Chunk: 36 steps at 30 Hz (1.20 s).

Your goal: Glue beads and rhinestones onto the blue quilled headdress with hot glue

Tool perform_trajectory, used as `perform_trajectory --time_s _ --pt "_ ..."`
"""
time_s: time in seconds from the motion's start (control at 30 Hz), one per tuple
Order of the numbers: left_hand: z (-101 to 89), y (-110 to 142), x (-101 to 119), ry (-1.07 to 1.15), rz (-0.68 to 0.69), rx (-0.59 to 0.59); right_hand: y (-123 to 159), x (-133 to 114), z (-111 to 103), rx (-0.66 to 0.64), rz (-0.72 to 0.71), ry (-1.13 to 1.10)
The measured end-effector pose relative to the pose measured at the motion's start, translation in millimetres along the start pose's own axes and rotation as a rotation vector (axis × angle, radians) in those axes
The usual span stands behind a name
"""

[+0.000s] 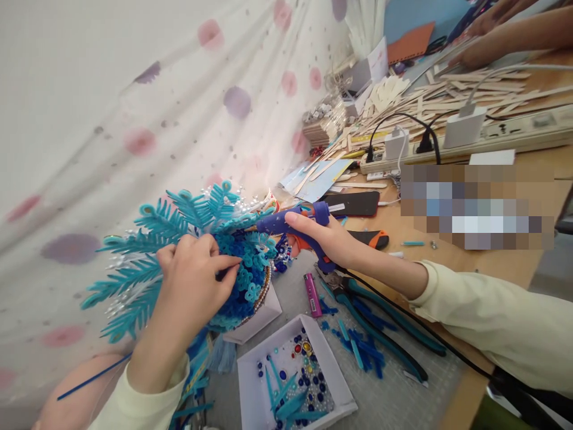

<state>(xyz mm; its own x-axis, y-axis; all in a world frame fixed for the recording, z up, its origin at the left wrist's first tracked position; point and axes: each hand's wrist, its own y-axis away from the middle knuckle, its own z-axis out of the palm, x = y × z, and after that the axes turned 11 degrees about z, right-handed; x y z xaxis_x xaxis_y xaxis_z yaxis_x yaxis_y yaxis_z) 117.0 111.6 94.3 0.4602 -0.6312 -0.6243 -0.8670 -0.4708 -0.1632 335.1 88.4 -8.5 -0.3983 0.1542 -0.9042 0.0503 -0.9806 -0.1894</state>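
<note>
A purple-blue hot glue gun is in my right hand, its nozzle pointing left at the top of a blue headpiece. The headpiece carries turquoise feather-like fronds, small looped flowers and a beaded rim. Over its front, my left hand has thumb and index finger pinched together close to the blue flowers. Whatever that pinch holds is too small or hidden to make out. Beneath the headpiece is a white box, and nearer me a white tray holds beads and turquoise leaf-shaped pieces.
Large pliers, a pink lighter and blue scraps lie on the mat. The glue gun's black cord runs right. Behind are a dark phone, a power strip and scattered wooden sticks. Another person's hands are at top right.
</note>
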Motion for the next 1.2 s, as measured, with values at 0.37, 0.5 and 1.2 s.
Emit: perform_trajectory --time_s 0.37,0.5,1.2 --pt "-20.4 -1 5 0.010 0.020 0.108 0 -2 1 0.024 -0.058 -0.079" --pt "-17.2 10 1 -0.024 0.148 0.032 -3 0 -1 0.025 -0.107 -0.138" --pt "-3.6 21 2 -0.196 0.221 0.041 -1 1 1 0.001 -0.113 -0.172"
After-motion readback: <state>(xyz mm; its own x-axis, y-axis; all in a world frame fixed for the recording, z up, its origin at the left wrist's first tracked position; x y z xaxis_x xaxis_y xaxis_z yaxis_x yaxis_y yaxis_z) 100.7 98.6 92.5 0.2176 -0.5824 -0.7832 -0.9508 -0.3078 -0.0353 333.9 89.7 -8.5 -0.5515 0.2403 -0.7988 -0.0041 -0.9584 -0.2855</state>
